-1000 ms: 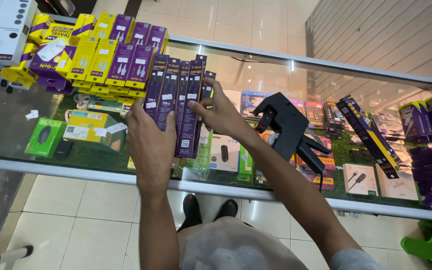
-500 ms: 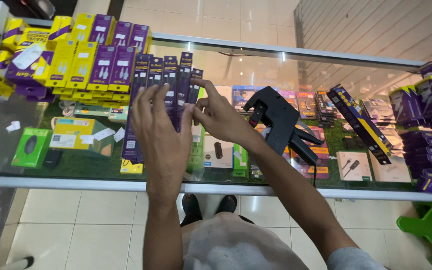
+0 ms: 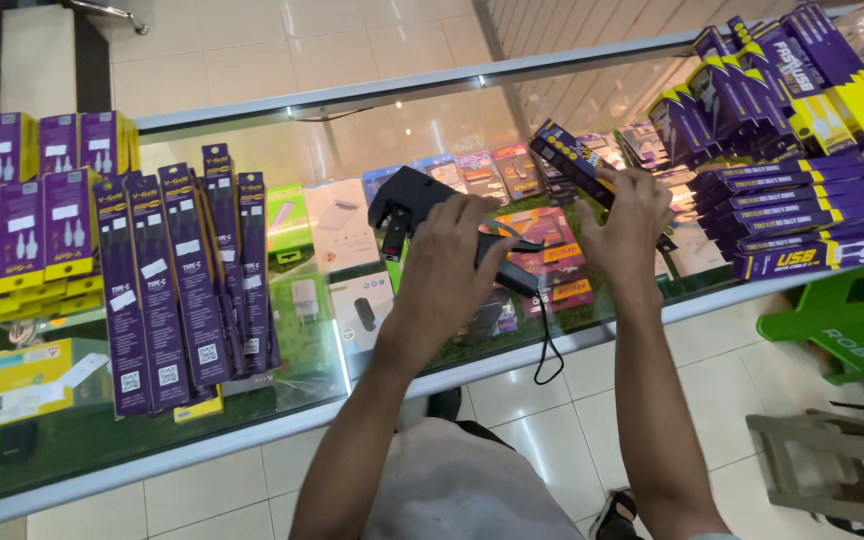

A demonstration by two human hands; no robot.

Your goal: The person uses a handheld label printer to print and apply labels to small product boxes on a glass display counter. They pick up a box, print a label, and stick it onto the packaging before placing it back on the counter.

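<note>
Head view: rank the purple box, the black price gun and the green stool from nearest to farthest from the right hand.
1. Purple box: held in the right hand, at its upper left.
2. Black price gun: on the glass counter to its left, under the left hand.
3. Green stool: on the floor, far to its right.

A black labelling gun (image 3: 422,205) with a black wrist cord (image 3: 549,350) is seen under the left hand (image 3: 452,260), while a purple box with yellow trim (image 3: 574,160) is seen at the right hand (image 3: 632,225). Long purple boxes with white labels (image 3: 177,285) are laid on the clear glass tabletop (image 3: 282,400), flanked by yellow-and-purple packs (image 3: 22,225) and by purple boxes with yellow ends (image 3: 802,215). Green matting (image 3: 82,440) is shown beneath the glass, a bright green plastic stool (image 3: 847,320) stands beside it, and the floor (image 3: 212,500) is tiled in cream.
</note>
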